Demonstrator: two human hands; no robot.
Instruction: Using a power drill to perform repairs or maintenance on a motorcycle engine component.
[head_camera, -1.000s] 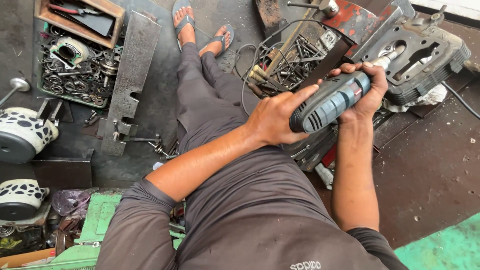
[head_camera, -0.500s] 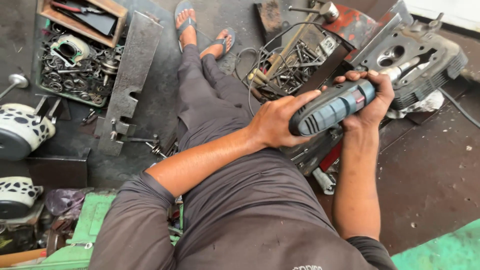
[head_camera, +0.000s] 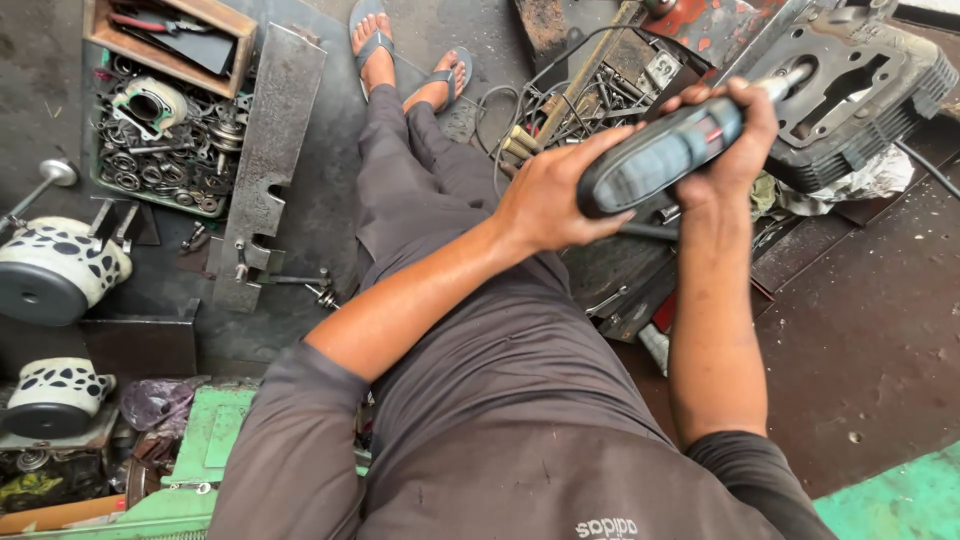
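Both hands were closed on a grey-blue power tool (head_camera: 660, 155): the left hand (head_camera: 545, 200) around its near butt, the right hand (head_camera: 725, 145) around its far body. The tool's long axis ran from near left to far right, its bit (head_camera: 790, 80) at the engine head (head_camera: 860, 90), just beyond the right hand. A small pale square label (head_camera: 660, 68) lay among the parts further left.

A dark blue-grey power tool (head_camera: 660, 157) lies tilted, its tip at the grey finned engine head (head_camera: 850, 90).
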